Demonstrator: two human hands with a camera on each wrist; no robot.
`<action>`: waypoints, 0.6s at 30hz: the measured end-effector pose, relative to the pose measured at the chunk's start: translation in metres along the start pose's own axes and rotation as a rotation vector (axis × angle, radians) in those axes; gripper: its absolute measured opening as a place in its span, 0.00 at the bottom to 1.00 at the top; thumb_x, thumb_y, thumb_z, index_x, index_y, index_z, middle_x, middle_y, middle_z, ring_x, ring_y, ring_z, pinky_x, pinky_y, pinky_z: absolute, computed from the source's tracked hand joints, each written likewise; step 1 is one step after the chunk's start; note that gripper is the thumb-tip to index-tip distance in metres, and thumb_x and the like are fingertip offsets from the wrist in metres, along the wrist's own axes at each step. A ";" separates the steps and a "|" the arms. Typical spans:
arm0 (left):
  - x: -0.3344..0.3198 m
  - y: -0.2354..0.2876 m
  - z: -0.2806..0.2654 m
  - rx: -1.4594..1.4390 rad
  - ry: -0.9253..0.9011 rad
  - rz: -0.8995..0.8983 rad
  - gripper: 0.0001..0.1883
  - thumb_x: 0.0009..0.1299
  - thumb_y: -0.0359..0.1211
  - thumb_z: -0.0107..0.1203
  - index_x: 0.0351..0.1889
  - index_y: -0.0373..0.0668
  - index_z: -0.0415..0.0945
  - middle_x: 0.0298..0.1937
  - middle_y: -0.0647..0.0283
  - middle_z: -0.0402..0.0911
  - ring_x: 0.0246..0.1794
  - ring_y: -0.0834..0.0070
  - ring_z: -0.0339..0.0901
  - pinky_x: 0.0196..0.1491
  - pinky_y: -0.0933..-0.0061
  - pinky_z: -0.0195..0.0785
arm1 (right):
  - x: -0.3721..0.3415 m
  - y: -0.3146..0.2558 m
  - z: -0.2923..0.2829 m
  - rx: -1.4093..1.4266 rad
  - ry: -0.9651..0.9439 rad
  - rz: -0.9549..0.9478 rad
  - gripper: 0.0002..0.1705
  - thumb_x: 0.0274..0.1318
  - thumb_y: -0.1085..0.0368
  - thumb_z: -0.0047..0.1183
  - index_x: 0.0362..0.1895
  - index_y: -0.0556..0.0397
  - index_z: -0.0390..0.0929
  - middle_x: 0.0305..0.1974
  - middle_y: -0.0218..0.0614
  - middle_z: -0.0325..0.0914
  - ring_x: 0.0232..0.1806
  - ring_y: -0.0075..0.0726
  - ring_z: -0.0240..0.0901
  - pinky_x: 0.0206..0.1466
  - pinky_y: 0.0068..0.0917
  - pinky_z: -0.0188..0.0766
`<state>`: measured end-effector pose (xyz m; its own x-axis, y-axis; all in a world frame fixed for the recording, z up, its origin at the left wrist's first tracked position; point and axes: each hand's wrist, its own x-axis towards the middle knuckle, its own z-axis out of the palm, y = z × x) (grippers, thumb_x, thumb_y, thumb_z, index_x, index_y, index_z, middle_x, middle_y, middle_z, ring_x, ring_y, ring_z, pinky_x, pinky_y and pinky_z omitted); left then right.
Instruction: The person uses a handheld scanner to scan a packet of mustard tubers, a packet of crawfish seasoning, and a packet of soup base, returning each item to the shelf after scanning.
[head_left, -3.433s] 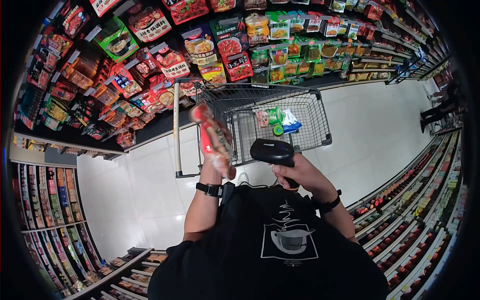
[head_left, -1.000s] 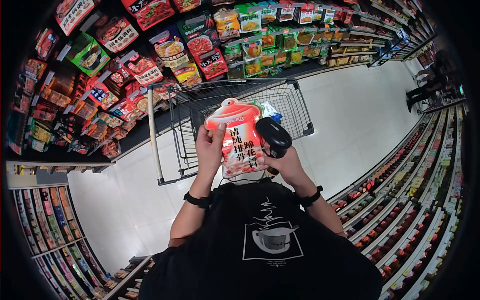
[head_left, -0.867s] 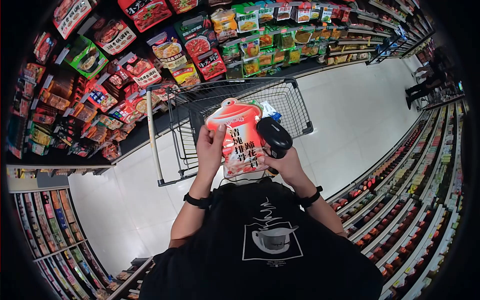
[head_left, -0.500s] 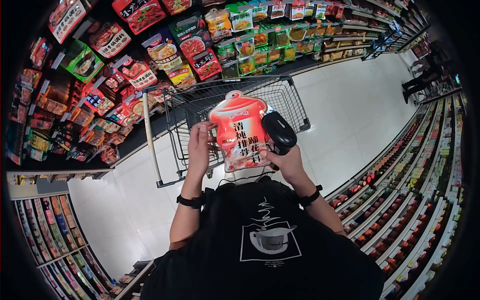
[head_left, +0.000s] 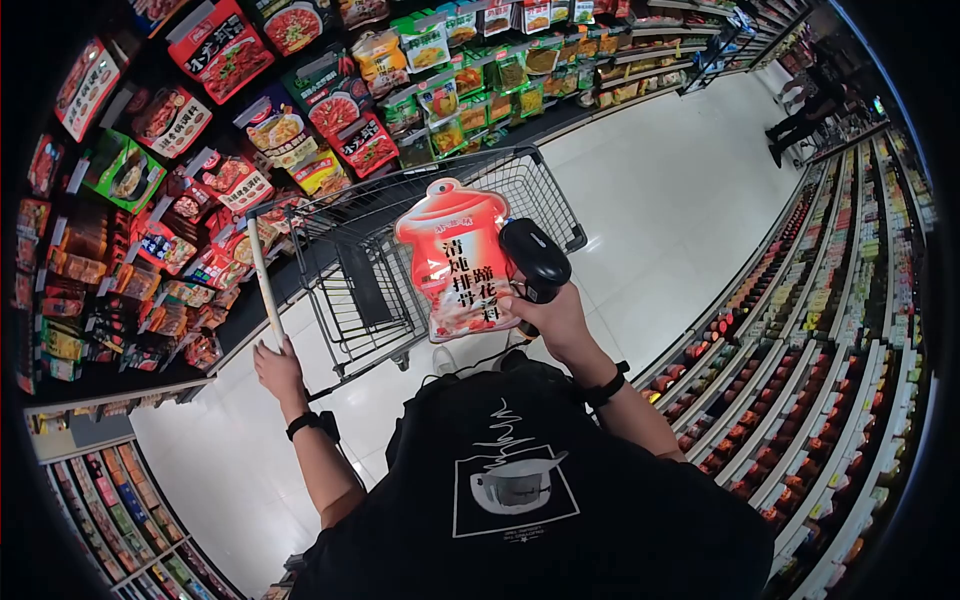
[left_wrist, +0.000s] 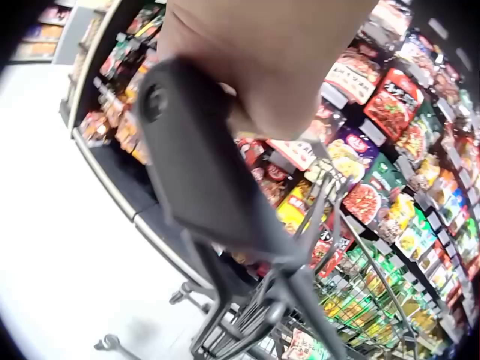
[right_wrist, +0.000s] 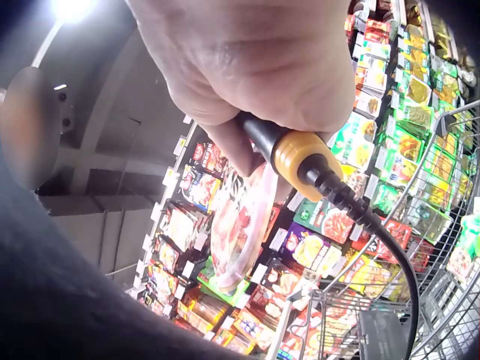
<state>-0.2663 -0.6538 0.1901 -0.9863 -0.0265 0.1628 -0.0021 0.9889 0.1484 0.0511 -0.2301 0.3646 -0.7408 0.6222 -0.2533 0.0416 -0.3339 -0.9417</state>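
My right hand (head_left: 557, 318) grips a black handheld barcode scanner (head_left: 536, 256) and pinches the edge of a red and white pot-shaped soup seasoning packet (head_left: 455, 255) with its thumb. The packet's printed front faces up toward me, above the cart. From the right wrist, the scanner's yellow-ringed handle end (right_wrist: 297, 159) shows below the palm, and the packet (right_wrist: 244, 225) hangs beyond it. My left hand (head_left: 280, 374) holds the near end of the pale cart handle (head_left: 265, 280). In the left wrist view the black handle bracket (left_wrist: 199, 157) covers part of the grip.
The wire shopping cart (head_left: 350, 345) stands in front of me along a shelf wall of hanging seasoning packets (head_left: 225, 50). Long shelves of jars (head_left: 790, 400) line the right. Another person (head_left: 800, 120) stands far down the aisle. A cable (right_wrist: 401, 262) trails from the scanner.
My left hand has let go of the packet and moved left and down to the cart handle. The packet stays with the scanner in my right hand. The view has shifted right.
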 end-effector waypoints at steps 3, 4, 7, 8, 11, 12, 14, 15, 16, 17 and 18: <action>-0.008 0.004 -0.007 -0.282 -0.272 -0.274 0.39 0.80 0.64 0.52 0.67 0.35 0.76 0.56 0.45 0.87 0.53 0.47 0.86 0.57 0.48 0.78 | -0.002 -0.009 0.002 0.022 0.004 0.025 0.20 0.57 0.77 0.74 0.50 0.54 0.80 0.41 0.24 0.80 0.41 0.19 0.78 0.46 0.23 0.77; -0.010 0.009 -0.014 -0.384 -0.376 -0.361 0.40 0.81 0.66 0.50 0.65 0.36 0.78 0.51 0.45 0.89 0.47 0.46 0.88 0.53 0.49 0.79 | -0.001 -0.004 0.000 0.010 0.006 0.018 0.22 0.57 0.76 0.74 0.54 0.55 0.80 0.44 0.26 0.82 0.43 0.20 0.79 0.48 0.23 0.78; -0.007 -0.006 0.000 -0.129 -0.249 -0.085 0.36 0.81 0.64 0.51 0.54 0.36 0.81 0.36 0.47 0.89 0.36 0.47 0.88 0.44 0.49 0.79 | 0.005 0.007 -0.005 -0.017 -0.002 0.001 0.26 0.59 0.75 0.73 0.61 0.59 0.80 0.49 0.30 0.87 0.47 0.20 0.82 0.51 0.23 0.80; -0.007 -0.011 0.005 -0.132 -0.251 -0.082 0.35 0.81 0.63 0.51 0.51 0.36 0.81 0.34 0.48 0.88 0.36 0.47 0.88 0.44 0.49 0.78 | 0.006 0.007 -0.003 -0.011 0.001 -0.005 0.26 0.59 0.74 0.74 0.61 0.59 0.80 0.49 0.30 0.86 0.47 0.20 0.81 0.51 0.23 0.80; -0.014 -0.013 -0.001 -0.134 -0.260 -0.082 0.33 0.83 0.62 0.50 0.46 0.37 0.81 0.31 0.49 0.87 0.36 0.49 0.88 0.44 0.47 0.77 | 0.009 0.017 -0.002 -0.013 0.012 -0.032 0.26 0.59 0.74 0.74 0.60 0.58 0.80 0.49 0.29 0.85 0.47 0.20 0.81 0.50 0.24 0.80; -0.016 -0.011 -0.005 -0.136 -0.266 -0.088 0.32 0.83 0.61 0.50 0.46 0.37 0.81 0.30 0.50 0.87 0.36 0.48 0.87 0.44 0.47 0.77 | 0.010 0.018 -0.001 -0.019 0.016 -0.043 0.26 0.59 0.73 0.74 0.60 0.58 0.80 0.48 0.29 0.85 0.47 0.20 0.80 0.50 0.24 0.80; -0.020 -0.007 -0.014 -0.117 -0.244 -0.067 0.31 0.84 0.60 0.49 0.46 0.38 0.80 0.29 0.50 0.86 0.35 0.48 0.87 0.42 0.46 0.77 | 0.008 0.017 0.003 0.016 0.040 -0.025 0.25 0.59 0.73 0.74 0.59 0.59 0.80 0.49 0.30 0.85 0.47 0.20 0.80 0.51 0.25 0.80; -0.023 -0.010 -0.014 -0.096 -0.214 -0.042 0.31 0.84 0.60 0.49 0.46 0.38 0.79 0.28 0.50 0.86 0.34 0.47 0.87 0.40 0.46 0.76 | 0.008 0.016 0.006 0.032 0.049 -0.016 0.25 0.59 0.73 0.74 0.59 0.59 0.80 0.49 0.30 0.85 0.47 0.20 0.80 0.51 0.25 0.80; -0.025 -0.011 -0.015 -0.075 -0.186 -0.017 0.30 0.85 0.60 0.48 0.45 0.38 0.79 0.28 0.50 0.86 0.33 0.47 0.86 0.38 0.46 0.76 | 0.008 0.017 0.006 0.025 0.047 -0.005 0.25 0.59 0.73 0.74 0.59 0.59 0.80 0.49 0.30 0.85 0.47 0.21 0.80 0.51 0.25 0.80; -0.025 -0.016 -0.013 -0.124 -0.213 -0.042 0.30 0.85 0.59 0.48 0.46 0.38 0.78 0.27 0.51 0.85 0.30 0.49 0.86 0.36 0.48 0.76 | 0.008 0.018 0.006 0.017 0.045 0.004 0.25 0.59 0.74 0.74 0.59 0.59 0.79 0.49 0.30 0.85 0.48 0.21 0.81 0.52 0.25 0.80; -0.023 -0.022 -0.010 -0.174 -0.239 -0.066 0.30 0.86 0.59 0.47 0.48 0.38 0.78 0.26 0.51 0.85 0.28 0.51 0.86 0.34 0.49 0.76 | 0.008 0.018 0.006 0.010 0.045 0.011 0.25 0.59 0.74 0.74 0.59 0.59 0.79 0.50 0.31 0.85 0.48 0.21 0.81 0.52 0.26 0.81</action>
<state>-0.2420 -0.6760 0.1926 -0.9958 -0.0347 -0.0844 -0.0600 0.9459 0.3190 0.0416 -0.2350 0.3470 -0.7097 0.6493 -0.2733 0.0429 -0.3474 -0.9367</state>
